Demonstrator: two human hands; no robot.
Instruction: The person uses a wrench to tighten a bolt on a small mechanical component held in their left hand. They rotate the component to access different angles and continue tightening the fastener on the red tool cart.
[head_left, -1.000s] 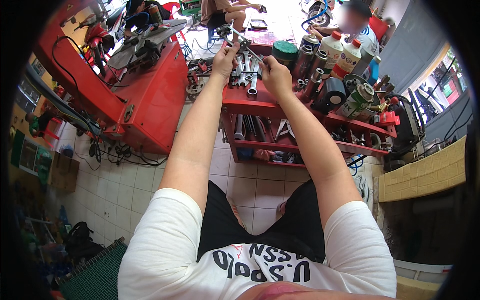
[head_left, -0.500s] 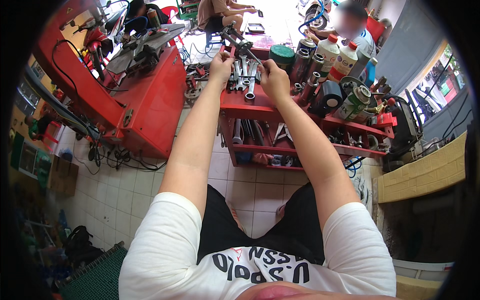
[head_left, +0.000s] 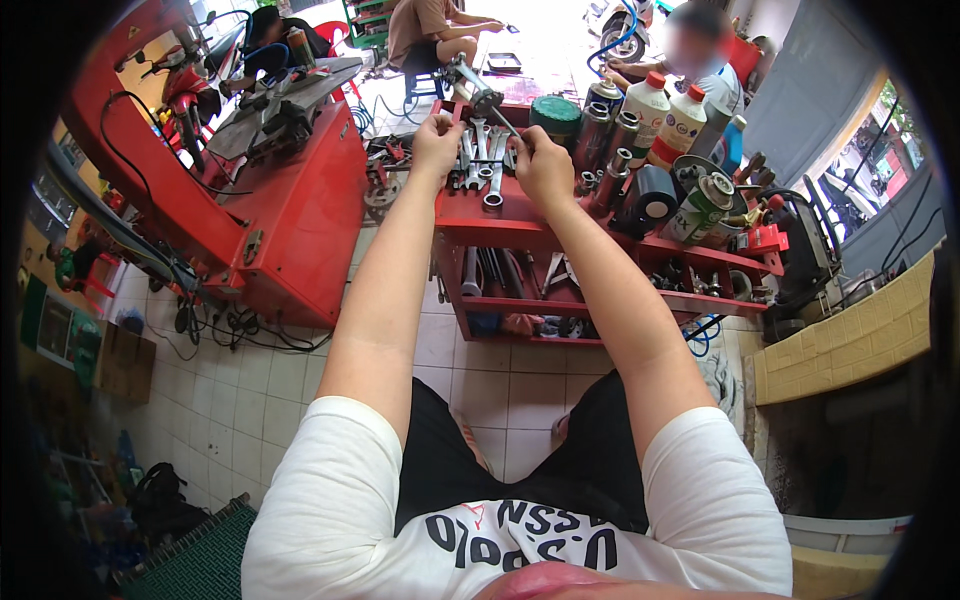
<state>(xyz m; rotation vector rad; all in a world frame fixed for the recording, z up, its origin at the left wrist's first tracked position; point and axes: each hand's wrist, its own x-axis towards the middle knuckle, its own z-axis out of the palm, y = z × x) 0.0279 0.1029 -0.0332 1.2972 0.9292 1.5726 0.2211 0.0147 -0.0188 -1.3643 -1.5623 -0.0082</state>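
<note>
**Hands over the red tool cart**

Both arms stretched out above white floor tiles (head_left: 470, 385). Left hand (head_left: 437, 142) and right hand (head_left: 543, 165) pinching a slim metal tool (head_left: 487, 100), raised over silver wrenches (head_left: 485, 160) on red metal cart (head_left: 500, 232). Beyond, white red-capped bottles (head_left: 665, 115).

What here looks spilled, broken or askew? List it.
Nothing stands out. Both hands, left hand and right hand, hold a metal part over the red cart; its wrenches and bottles look crowded, not spilled.

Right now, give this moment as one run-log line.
left hand: grips metal part | right hand: grips its thin shaft | place: over red cart with wrenches | bottles at right
</note>
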